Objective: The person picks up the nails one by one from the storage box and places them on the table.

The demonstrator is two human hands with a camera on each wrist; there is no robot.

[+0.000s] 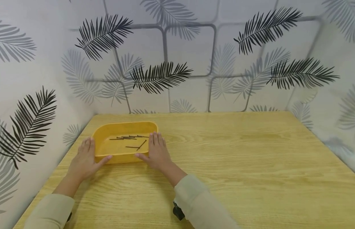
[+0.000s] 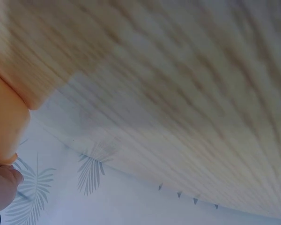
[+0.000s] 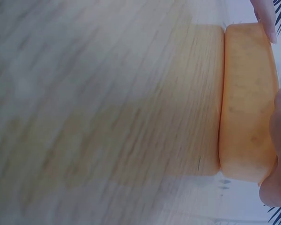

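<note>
A shallow yellow plastic tray (image 1: 120, 158) with rounded corners rests on the wooden table, left of the middle. Several thin, dark, long-shanked pieces with small heads, like nails or screws (image 1: 132, 147), lie loose on its floor. My left hand (image 1: 83, 160) grips the tray's left end, fingers along the side and thumb at the near rim. At the opposite end my right hand (image 1: 158, 152) holds it, fingers over the right rim and thumb on the near edge. The right wrist view shows the tray's outer wall (image 3: 248, 103) standing against the tabletop.
The wood-grain table (image 1: 237, 165) spreads to the right and toward me. A pale wall (image 1: 189, 95) with a leaf pattern rises behind the table's back edge, and patterned surfaces flank it on both sides.
</note>
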